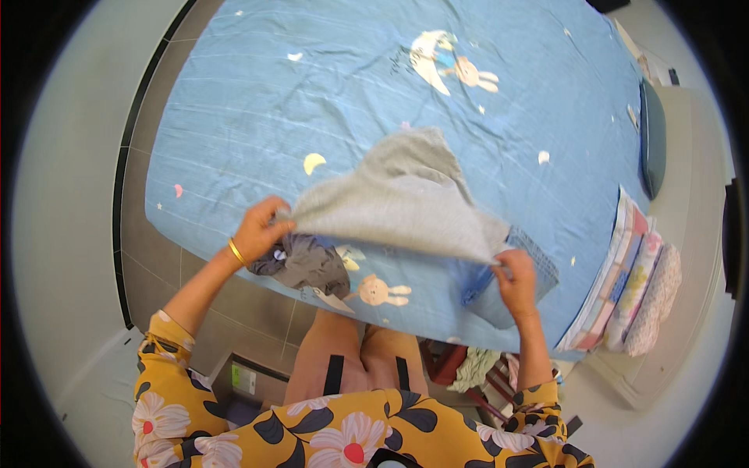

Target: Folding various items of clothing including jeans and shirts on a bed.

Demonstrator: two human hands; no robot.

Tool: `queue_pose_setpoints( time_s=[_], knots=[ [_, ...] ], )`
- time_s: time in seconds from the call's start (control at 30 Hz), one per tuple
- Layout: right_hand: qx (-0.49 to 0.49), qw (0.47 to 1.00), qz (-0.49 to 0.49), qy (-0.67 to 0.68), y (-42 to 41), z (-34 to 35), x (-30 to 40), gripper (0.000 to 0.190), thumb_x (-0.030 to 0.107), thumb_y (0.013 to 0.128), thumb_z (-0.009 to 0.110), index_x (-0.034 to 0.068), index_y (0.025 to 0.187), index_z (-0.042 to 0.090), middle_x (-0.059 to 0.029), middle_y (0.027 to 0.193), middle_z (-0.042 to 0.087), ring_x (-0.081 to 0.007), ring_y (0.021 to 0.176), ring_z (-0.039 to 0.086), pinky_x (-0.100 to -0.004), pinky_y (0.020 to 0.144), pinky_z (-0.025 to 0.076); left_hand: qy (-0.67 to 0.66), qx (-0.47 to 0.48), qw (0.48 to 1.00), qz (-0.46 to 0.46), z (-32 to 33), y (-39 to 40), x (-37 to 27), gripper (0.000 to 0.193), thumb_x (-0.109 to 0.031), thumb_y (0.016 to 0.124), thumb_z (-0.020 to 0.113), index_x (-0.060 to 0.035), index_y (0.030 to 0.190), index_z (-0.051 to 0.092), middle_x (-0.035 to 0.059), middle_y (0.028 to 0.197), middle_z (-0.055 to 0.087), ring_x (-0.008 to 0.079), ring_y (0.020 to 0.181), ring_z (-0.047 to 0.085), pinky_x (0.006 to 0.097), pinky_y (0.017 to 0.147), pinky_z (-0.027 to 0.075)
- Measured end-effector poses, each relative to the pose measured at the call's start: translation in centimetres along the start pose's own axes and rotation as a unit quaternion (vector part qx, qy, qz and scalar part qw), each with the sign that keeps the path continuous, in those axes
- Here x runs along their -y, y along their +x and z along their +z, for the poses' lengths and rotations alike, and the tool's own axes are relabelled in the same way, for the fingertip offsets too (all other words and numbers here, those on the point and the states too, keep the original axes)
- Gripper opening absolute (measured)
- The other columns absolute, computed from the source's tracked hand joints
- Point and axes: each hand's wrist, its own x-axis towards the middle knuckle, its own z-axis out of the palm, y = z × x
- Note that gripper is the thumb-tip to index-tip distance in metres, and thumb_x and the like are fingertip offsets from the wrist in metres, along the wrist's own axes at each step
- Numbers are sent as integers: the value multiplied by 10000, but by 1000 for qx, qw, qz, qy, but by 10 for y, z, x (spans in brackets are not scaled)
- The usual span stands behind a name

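Note:
A light grey cloth garment (398,210) is stretched between my two hands over the near side of the bed. My left hand (266,228), with a gold bangle at the wrist, pinches its left corner. My right hand (518,281) grips the right corner of the hem. The far part of the garment rises to a folded point lying on the blue bedsheet (234,128). Below my left hand lies a crumpled dark grey garment (316,266). Folded blue denim (541,263) lies beside and partly behind my right hand.
Folded patterned bedding (626,292) is stacked at the bed's right edge, and a dark teal pillow (652,140) stands near the headboard (681,193). A reddish wooden chair or rack (447,360) with cloths is below the bed edge. An open box (251,377) sits on the tiled floor at lower left.

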Motion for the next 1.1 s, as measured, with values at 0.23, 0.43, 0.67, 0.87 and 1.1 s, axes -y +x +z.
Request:
queue_pose_setpoints(
  time_s=[0.23,0.43,0.67,0.87,1.1],
  knots=[
    [218,969,105,40,-53,60,-22,240,55,696,623,27,930,578,-153,900,594,-343,900,544,-423,757,425,302,98,947,38,86,-34,0,383,-131,694,658,-74,1047,521,107,1036,522,294,973,491,418,811,359],
    [36,998,21,38,10,102,-24,294,88,695,626,47,980,564,-151,987,577,-310,928,539,-433,807,374,347,40,932,96,138,-3,-16,416,-159,692,670,-52,1062,514,105,1040,532,273,997,485,402,808,352],
    [229,965,94,-86,36,76,-45,118,137,723,599,58,810,585,-118,899,596,-288,832,548,-444,808,349,320,185,917,-147,109,22,-19,357,-135,701,646,-44,1027,535,133,903,574,301,835,555,404,742,402],
    [-165,929,57,325,109,-109,-47,64,70,794,569,30,843,574,23,764,549,-69,741,500,-208,686,396,53,-172,960,214,14,122,-143,234,32,724,572,-9,954,576,42,889,591,132,804,536,237,727,436],
    [-361,924,-70,104,76,-207,23,88,17,806,573,-6,884,539,-27,783,555,-87,762,513,-223,696,416,95,-383,837,379,-3,113,-258,262,100,728,528,-6,960,589,43,847,594,121,780,536,233,719,432]
  ],
)
